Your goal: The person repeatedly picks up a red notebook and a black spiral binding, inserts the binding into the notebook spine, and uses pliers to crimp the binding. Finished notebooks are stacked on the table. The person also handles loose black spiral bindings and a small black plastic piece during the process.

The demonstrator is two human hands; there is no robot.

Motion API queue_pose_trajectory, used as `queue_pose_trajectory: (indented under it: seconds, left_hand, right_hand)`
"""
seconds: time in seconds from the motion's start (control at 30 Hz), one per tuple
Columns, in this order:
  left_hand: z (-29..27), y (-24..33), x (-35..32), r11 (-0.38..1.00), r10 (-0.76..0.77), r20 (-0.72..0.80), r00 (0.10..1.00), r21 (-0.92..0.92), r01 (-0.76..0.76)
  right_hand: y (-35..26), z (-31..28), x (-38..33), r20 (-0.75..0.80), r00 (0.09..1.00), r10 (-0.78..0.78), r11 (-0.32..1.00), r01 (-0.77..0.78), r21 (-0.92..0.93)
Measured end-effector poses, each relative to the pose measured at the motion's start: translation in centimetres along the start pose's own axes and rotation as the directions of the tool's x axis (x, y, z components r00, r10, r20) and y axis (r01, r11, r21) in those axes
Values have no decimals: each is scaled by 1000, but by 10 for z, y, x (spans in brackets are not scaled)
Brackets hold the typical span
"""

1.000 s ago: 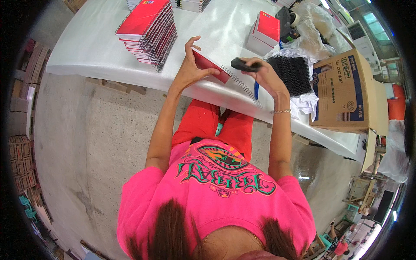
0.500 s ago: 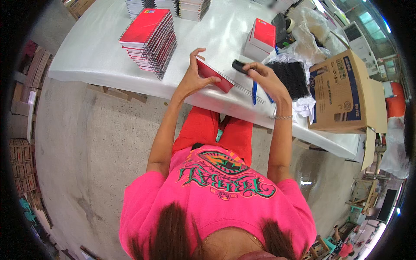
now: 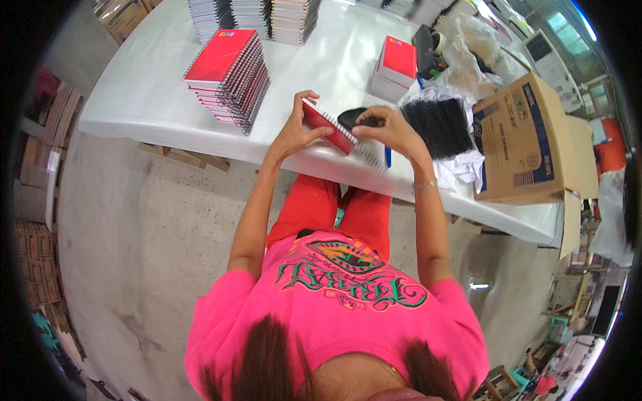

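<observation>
My left hand (image 3: 294, 136) grips a small red spiral notebook (image 3: 340, 138) by its cover, tilted up above the table's near edge. A thin wire coil (image 3: 371, 158) runs along the notebook's spine and sticks out beyond its lower right end. My right hand (image 3: 400, 135) is closed around a small black hand tool (image 3: 349, 118), its exact kind partly hidden by the fingers. Those fingertips are at the notebook's coiled edge, close to or touching the wire.
On the white-topped table (image 3: 134, 107) stand a stack of red spiral notebooks (image 3: 224, 57), taller stacks behind, and a pile of unbound red-covered pads (image 3: 399, 59). Black coils (image 3: 438, 127) lie on white paper at right, beside a cardboard box (image 3: 515, 144) and crumpled plastic (image 3: 468, 40).
My right hand has moved left and slightly down with the black tool, bringing its fingertips to the notebook's spine. The left hand still holds the notebook, slightly lower in the picture.
</observation>
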State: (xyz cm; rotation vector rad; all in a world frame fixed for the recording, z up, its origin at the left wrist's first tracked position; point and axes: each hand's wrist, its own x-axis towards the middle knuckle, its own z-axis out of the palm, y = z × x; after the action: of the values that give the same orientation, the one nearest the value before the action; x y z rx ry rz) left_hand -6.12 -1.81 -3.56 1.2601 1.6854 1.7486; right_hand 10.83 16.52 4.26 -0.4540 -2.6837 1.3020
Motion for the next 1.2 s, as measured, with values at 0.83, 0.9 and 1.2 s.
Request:
queue_pose_trajectory:
  seconds: [0.83,0.9,1.2]
  left_hand:
    - [4,12,4,992,-35,76,997,-119,44]
    - [2,0,3,996,14,53,999,-87,-9]
    - [8,11,5,999,21,75,997,-25,-19]
  right_hand:
    - [18,-2,35,-125,992,2,979,-27,-203]
    - [20,-6,36,-203,979,-28,998,15,-63]
    - [29,-8,49,-18,999,42,998,-41,49]
